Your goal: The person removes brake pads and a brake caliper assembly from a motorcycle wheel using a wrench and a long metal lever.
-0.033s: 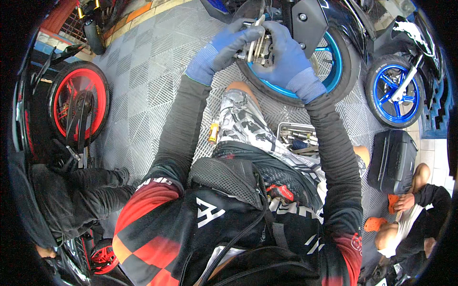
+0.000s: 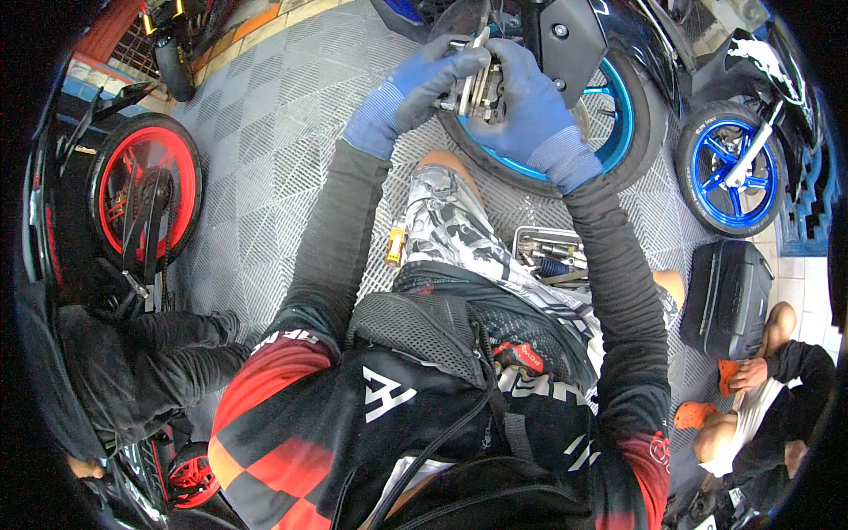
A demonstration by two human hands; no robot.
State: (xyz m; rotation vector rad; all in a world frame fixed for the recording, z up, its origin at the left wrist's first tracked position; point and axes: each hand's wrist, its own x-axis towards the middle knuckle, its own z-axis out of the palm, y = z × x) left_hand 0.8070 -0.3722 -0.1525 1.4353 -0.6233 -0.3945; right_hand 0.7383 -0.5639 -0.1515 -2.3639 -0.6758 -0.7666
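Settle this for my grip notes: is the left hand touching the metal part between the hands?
Touching. The head view shows the left hand with a gloved fingertip against the metal part, no gap visible.

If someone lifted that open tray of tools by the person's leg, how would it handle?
The tray probably feels heavy for its size, as it holds several metal-looking tools. Those would likely slide and rattle if it tilted, since they lie jumbled together. Its even, pale rim suggests it is stiff.
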